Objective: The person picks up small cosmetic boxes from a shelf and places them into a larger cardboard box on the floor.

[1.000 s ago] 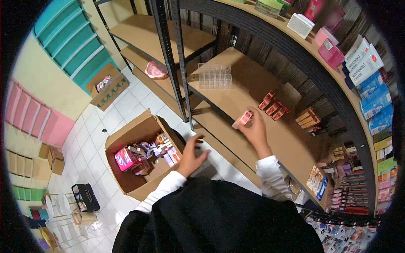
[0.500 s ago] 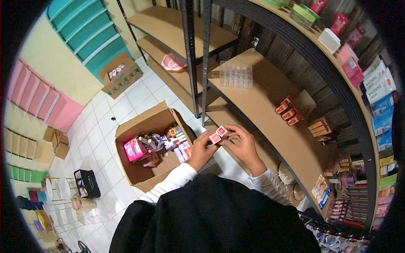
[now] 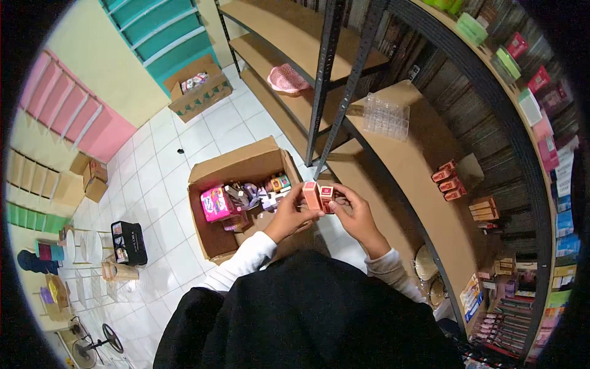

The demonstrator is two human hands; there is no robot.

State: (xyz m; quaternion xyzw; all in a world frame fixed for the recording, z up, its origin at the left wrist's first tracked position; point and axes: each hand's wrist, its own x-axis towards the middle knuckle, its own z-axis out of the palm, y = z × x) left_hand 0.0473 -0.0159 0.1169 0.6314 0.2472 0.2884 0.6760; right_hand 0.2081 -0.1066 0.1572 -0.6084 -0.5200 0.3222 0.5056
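Observation:
In front of my chest my left hand (image 3: 287,216) is closed on a small salmon-pink carton (image 3: 312,198), held upright. My right hand (image 3: 357,220) grips a second small carton (image 3: 327,192) with a red end panel and pale border. The two cartons stand side by side, with fingertips around their lower parts. Below and to the left of my hands, an open cardboard box (image 3: 209,241) on the floor holds a bright pink packet (image 3: 216,203) and several small packages.
A brown shelf (image 3: 393,178) runs along my right, carrying a clear divided tray (image 3: 386,117) and red-orange cartons (image 3: 449,180). Black metal posts (image 3: 326,80) rise ahead. A black bag (image 3: 129,243) and another cardboard box (image 3: 200,92) sit on the white tiled floor.
The view has swung, so the room appears shifted right. The cartons have been turned from showing mainly their ends to standing upright side by side, showing more of their long faces.

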